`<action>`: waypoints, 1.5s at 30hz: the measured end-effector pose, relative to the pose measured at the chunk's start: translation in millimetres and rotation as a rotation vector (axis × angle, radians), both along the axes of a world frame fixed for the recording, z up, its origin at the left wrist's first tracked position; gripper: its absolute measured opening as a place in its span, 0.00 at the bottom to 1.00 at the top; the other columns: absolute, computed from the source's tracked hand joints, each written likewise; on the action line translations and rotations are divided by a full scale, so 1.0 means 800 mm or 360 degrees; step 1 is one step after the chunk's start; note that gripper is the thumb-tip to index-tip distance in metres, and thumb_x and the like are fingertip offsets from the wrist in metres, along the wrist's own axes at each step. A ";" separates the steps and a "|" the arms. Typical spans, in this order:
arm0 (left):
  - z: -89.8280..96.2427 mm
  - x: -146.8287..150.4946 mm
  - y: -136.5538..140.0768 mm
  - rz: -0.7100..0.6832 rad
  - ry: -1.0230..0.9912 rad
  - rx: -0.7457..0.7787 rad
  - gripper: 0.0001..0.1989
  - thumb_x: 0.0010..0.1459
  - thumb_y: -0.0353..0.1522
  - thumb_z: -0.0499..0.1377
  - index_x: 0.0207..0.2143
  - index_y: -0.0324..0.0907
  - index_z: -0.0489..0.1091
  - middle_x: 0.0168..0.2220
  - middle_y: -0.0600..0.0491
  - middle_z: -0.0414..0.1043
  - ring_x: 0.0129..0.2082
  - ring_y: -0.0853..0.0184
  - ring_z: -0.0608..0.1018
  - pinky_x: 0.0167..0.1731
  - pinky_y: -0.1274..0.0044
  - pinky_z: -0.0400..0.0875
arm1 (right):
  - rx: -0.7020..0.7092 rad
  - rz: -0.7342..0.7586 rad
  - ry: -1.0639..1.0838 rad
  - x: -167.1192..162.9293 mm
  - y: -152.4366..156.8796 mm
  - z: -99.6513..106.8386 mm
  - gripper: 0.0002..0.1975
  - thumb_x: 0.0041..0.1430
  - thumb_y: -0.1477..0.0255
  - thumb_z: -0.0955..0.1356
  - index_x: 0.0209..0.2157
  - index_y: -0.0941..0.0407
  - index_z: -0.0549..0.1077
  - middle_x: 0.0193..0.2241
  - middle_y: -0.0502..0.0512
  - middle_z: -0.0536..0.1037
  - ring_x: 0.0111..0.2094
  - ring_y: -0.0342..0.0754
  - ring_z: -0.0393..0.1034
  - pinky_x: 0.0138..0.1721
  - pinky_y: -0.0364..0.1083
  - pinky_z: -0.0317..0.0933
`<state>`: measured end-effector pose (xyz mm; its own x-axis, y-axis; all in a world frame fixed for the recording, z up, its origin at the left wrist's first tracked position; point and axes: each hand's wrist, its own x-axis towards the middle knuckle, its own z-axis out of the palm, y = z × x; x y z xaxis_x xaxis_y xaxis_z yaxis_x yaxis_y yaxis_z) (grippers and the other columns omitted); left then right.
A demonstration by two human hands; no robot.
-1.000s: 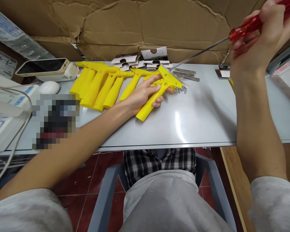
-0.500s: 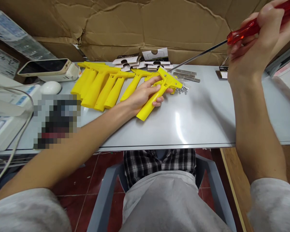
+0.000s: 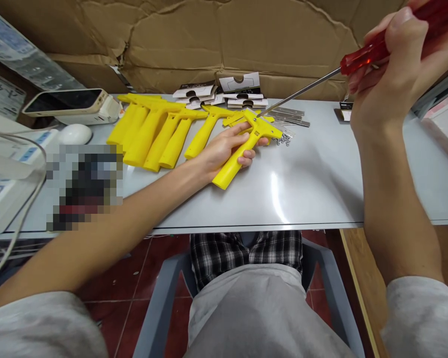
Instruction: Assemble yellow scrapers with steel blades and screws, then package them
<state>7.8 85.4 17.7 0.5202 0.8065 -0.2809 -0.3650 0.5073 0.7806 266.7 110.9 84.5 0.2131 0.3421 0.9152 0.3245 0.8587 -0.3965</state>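
My left hand [image 3: 224,149] is closed round a yellow T-shaped plastic handle [image 3: 236,159], held tilted over the table with its head pointing away from me. Small screws show in that head. Raised at the upper right, my right hand [image 3: 392,69] grips a screwdriver [image 3: 364,59] by its clear red handle. The long steel shaft slopes down to the left, and its tip meets the handle's head at the far screw. Just beyond the head lie loose screws [image 3: 282,140] and flat metal strips [image 3: 293,119]. Another yellow piece [image 3: 234,119] is partly hidden behind my left hand.
Several more yellow handles [image 3: 142,139] lie in a row to the left. Folded card packaging [image 3: 242,89] sits at the back against brown cardboard [image 3: 254,40]. A phone-like device [image 3: 67,102], a white mouse [image 3: 75,134] and a cable [image 3: 33,194] occupy the left side.
The screwdriver and my right hand have moved slightly left, and my right hand's grip has turned. The screwdriver tip now sits at the handle's screw. My left hand keeps its hold.
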 end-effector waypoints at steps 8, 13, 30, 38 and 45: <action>-0.001 -0.001 0.000 -0.0005 -0.0001 0.0039 0.32 0.70 0.26 0.60 0.73 0.44 0.59 0.43 0.44 0.85 0.19 0.76 0.71 0.18 0.85 0.63 | -0.0062 -0.0075 -0.0004 -0.002 0.007 -0.001 0.06 0.71 0.69 0.59 0.44 0.56 0.57 0.36 0.54 0.61 0.29 0.35 0.65 0.27 0.41 0.62; 0.003 0.001 -0.002 0.0001 0.0016 0.0031 0.29 0.73 0.25 0.56 0.74 0.43 0.59 0.42 0.45 0.85 0.19 0.76 0.71 0.18 0.85 0.62 | 0.0053 0.0297 0.0192 0.007 0.012 -0.001 0.07 0.66 0.71 0.67 0.41 0.57 0.64 0.33 0.51 0.66 0.27 0.37 0.68 0.22 0.42 0.58; 0.003 0.001 -0.003 0.0014 0.0015 0.0036 0.31 0.72 0.25 0.57 0.75 0.43 0.58 0.40 0.46 0.84 0.18 0.76 0.71 0.18 0.85 0.62 | 0.0101 0.0454 0.0187 0.025 0.030 -0.005 0.08 0.64 0.71 0.70 0.40 0.57 0.68 0.32 0.50 0.68 0.26 0.37 0.69 0.21 0.43 0.62; 0.002 0.001 -0.003 0.0016 0.0056 0.0067 0.32 0.72 0.24 0.56 0.75 0.44 0.58 0.42 0.45 0.84 0.19 0.76 0.70 0.18 0.84 0.62 | 0.0106 0.0410 0.0198 0.022 0.023 -0.003 0.05 0.64 0.74 0.71 0.39 0.59 0.71 0.33 0.47 0.69 0.30 0.35 0.73 0.30 0.40 0.67; 0.002 0.003 -0.004 0.0036 0.0070 0.0071 0.29 0.73 0.25 0.57 0.72 0.46 0.60 0.41 0.48 0.83 0.19 0.76 0.71 0.19 0.84 0.61 | 0.0325 0.0306 -0.0110 0.026 0.023 -0.005 0.06 0.67 0.75 0.72 0.46 0.58 0.76 0.39 0.43 0.76 0.40 0.30 0.75 0.43 0.35 0.71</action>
<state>10.2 82.0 19.6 0.4895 0.8303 -0.2664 -0.3410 0.4634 0.8179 287.7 129.3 80.4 0.0971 0.1773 0.9794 0.1682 0.9669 -0.1917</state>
